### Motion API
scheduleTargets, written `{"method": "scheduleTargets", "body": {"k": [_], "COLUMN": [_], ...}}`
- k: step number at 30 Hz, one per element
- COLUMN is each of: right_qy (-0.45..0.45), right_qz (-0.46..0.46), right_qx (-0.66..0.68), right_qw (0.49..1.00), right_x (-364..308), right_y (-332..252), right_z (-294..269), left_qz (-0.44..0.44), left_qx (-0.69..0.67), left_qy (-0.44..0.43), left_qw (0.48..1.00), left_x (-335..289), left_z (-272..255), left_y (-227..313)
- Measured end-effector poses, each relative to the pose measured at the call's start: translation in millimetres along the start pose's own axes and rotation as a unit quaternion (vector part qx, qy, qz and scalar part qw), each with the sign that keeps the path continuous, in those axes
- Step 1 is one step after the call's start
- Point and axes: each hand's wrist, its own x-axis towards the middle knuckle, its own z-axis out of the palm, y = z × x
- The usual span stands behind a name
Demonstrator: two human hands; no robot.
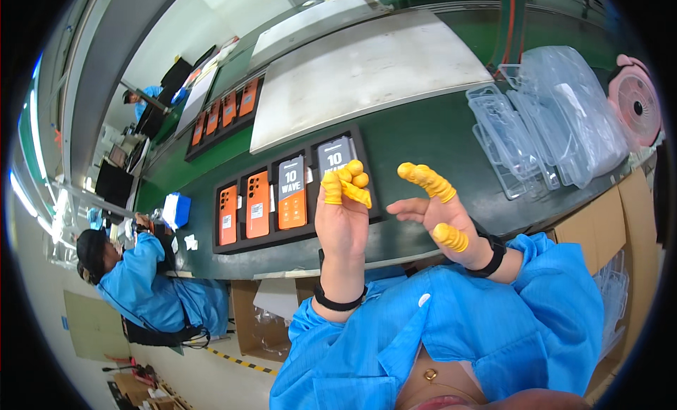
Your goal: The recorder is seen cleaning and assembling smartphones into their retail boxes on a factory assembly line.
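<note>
My left hand (pixel 345 216) is raised in front of the right end of a black tray (pixel 275 243), in front of a phone with a grey printed film (pixel 335 155) that it partly hides. Yellow finger cots cover its bent, bunched fingertips; whether something small is between them cannot be seen. My right hand (pixel 446 216) hovers to the right, its fingers apart and nothing in them, also wearing yellow cots. Inside the tray lie two orange phones (pixel 258 205) with white labels, and an orange phone with a grey upper film (pixel 292 191).
Clear plastic trays (pixel 504 131) and a plastic bag (pixel 582 117) lie at right beside a pink fan (pixel 635 103). Behind is a pale board (pixel 367 75); another tray of orange phones (pixel 229 108) stands far left. A co-worker (pixel 151 269) sits at left near a blue box (pixel 176 210).
</note>
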Motion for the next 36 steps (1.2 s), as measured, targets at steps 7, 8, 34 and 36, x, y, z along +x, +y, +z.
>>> {"method": "scheduleTargets", "body": {"k": [7,8,34,36], "right_qy": [0.045,0.046,-0.04,-0.058], "right_qz": [-0.038,-0.044,-0.126,-0.138], "right_qx": [0.004,0.006,0.132,0.134], "right_qw": [0.998,0.998,0.982,0.98], "right_x": [-20,-23,-24,-23], "right_y": [-16,-18,-34,-32], "right_z": [-5,-4,-7,-7], "left_qz": [0.045,0.043,0.024,0.04], "left_qx": [0.13,0.134,0.381,0.361], "left_qy": [-0.014,-0.018,-0.143,-0.134], "left_qw": [0.99,0.99,0.913,0.922], "left_x": [-23,-25,-52,-51], "left_z": [42,46,48,53], "left_y": [-37,-40,-57,-57]}}
